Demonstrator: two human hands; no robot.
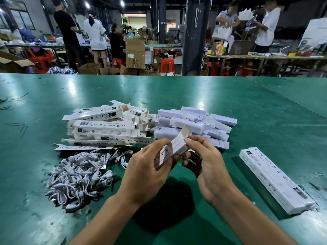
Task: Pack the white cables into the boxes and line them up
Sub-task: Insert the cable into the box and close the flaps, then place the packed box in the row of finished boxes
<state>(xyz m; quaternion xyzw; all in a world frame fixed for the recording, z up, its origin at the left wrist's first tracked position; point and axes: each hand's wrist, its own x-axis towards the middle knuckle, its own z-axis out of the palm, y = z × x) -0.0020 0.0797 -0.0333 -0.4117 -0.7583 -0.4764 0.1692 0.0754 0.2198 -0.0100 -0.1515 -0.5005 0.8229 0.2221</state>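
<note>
My left hand (pixel 146 167) grips a small white box (pixel 174 147) above the green table, its end flap standing open at the top. My right hand (pixel 203 160) pinches the box's right end with thumb and forefinger. A tangled heap of white cables (pixel 77 175) lies to the left of my hands. Behind it sits a pile of empty white boxes with open flaps (pixel 104 126). A second pile of closed white boxes (pixel 194 124) lies behind my hands. A row of closed boxes laid side by side (pixel 274 179) runs along the right.
The green table (pixel 230 96) stretches wide beyond the piles. Thin dark wire scraps (pixel 10 101) lie at the far left. Past the table's far edge stand several people, cardboard cartons (pixel 135 53), red stools (pixel 167 65) and a dark pillar (pixel 194 36).
</note>
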